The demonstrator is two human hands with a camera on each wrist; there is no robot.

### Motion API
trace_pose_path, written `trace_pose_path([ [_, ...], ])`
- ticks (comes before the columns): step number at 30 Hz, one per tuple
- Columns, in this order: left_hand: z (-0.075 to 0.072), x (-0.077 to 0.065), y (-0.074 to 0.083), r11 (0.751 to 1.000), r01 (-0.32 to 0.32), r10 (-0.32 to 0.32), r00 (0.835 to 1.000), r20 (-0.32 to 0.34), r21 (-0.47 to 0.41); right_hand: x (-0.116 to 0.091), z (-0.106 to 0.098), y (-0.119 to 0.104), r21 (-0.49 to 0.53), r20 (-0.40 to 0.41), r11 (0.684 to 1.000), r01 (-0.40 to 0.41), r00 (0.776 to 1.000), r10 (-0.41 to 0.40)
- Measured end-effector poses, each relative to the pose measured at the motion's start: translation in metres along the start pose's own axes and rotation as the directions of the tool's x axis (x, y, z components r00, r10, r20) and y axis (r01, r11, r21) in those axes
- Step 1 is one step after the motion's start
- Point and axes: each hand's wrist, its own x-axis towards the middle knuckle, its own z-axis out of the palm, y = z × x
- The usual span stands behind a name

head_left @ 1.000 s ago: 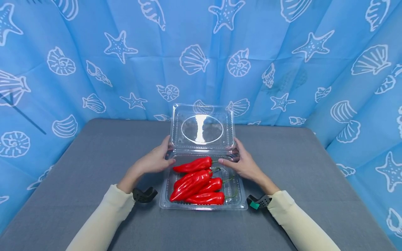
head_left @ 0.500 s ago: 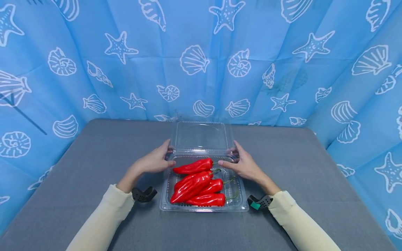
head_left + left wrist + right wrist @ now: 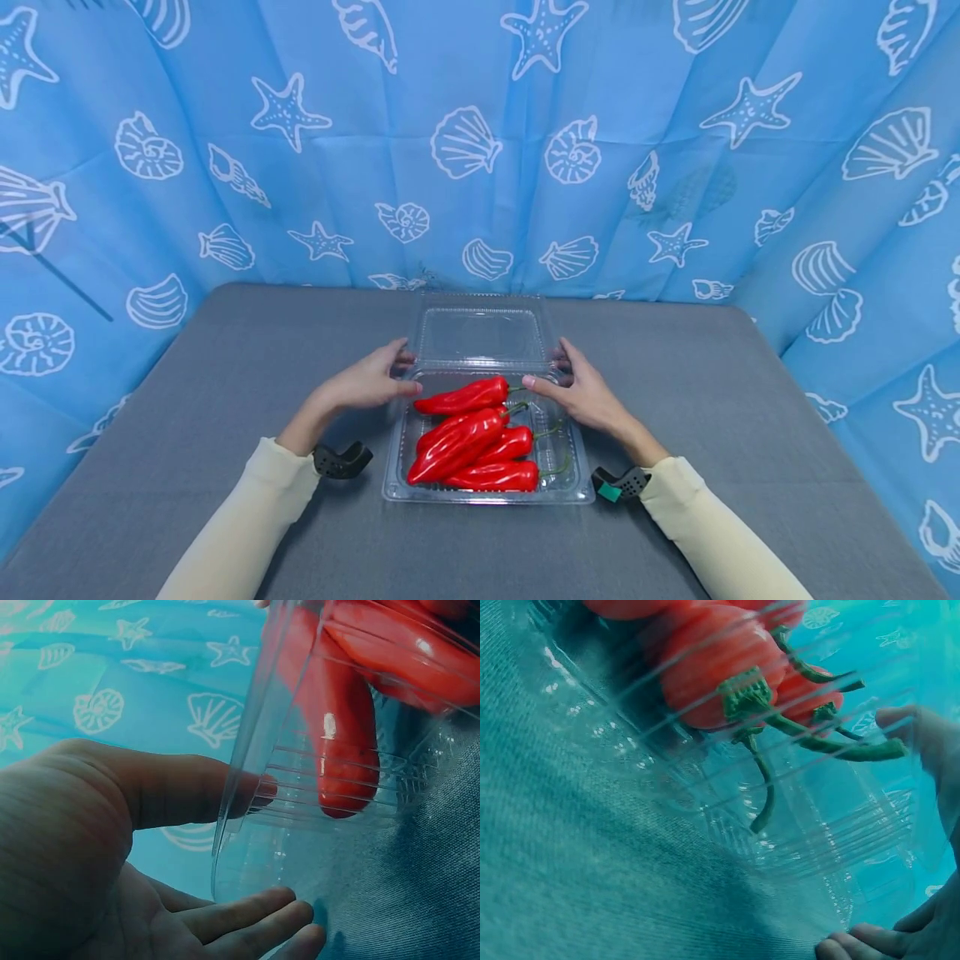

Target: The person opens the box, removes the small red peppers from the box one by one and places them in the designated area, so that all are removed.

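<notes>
In the head view a clear plastic clamshell box (image 3: 487,496) lies on the table, its lid (image 3: 482,333) tipped back away from me. Several red peppers (image 3: 461,442) with green stems lie in its base. My left hand (image 3: 367,379) grips the back left corner, thumb over the rim and fingers outside. At the back right corner my right hand (image 3: 581,387) holds the side likewise, its thumb near a pepper stem. In the left wrist view the thumb (image 3: 180,787) shows partly through the plastic. Pepper stems (image 3: 840,746) appear through the wall in the right wrist view.
A grey cloth-covered table (image 3: 675,400) lies under the box. Behind and beside it hangs a blue curtain (image 3: 480,192) with white shells and starfish. Black wrist mounts (image 3: 342,460) sit on both wrists below the cream sleeves.
The lid has swung from steeply raised to lower and farther back toward the curtain. Both hands and the peppers stay almost where they were.
</notes>
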Motion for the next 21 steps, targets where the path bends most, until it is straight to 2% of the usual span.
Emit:
trace_pose_path([
  [3,0.000,0.000,0.001,0.999,-0.007,0.007,1.000,-0.014,0.034,0.000,0.000,0.003,0.059,0.001,0.998,0.023,1.000,-0.024],
  [7,0.000,-0.003,0.007,0.988,-0.045,0.057,0.995,-0.079,0.148,0.001,0.002,0.009,0.191,-0.010,0.976,0.100,0.995,-0.100],
  [11,0.003,-0.008,0.019,0.966,-0.074,0.120,0.977,-0.176,0.247,0.003,0.005,0.017,0.338,-0.045,0.926,0.169,0.986,-0.163],
  [14,0.005,-0.013,0.028,0.953,-0.118,0.183,0.958,-0.219,0.279,0.004,0.008,0.020,0.393,-0.068,0.899,0.194,0.981,-0.182],
  [17,0.009,-0.017,0.034,0.941,-0.212,0.270,0.940,-0.206,0.264,0.005,0.010,0.021,0.407,-0.089,0.888,0.214,0.977,-0.194],
  [21,0.014,-0.020,0.039,0.923,-0.338,0.363,0.924,-0.124,0.185,0.006,0.012,0.022,0.409,-0.115,0.879,0.246,0.969,-0.218],
])
